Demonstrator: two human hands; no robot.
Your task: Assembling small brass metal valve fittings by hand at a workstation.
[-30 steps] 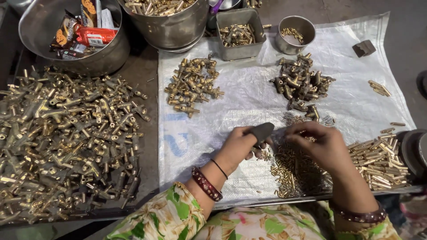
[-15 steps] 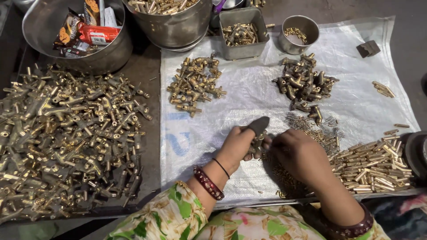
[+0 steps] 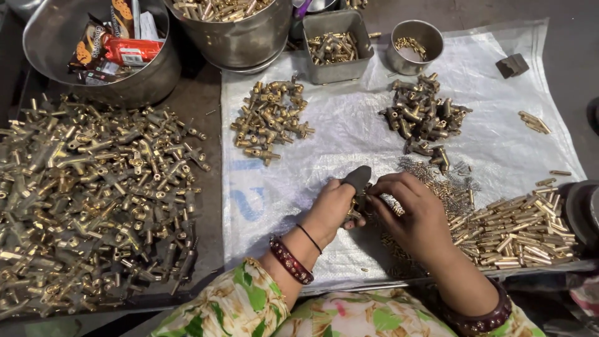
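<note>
A white plastic sheet covers a dark worktable heaped with brass fittings. The left hand is clenched around a small brass part, its thumb in a dark rubber cap. The right hand, fingers curled, pinches at the same part, just above a pile of brass pins. A square steel tin and a round cup hold small brass pieces; a large bowl holds snack packets.

snack packets in steel bowl, dark block
</note>
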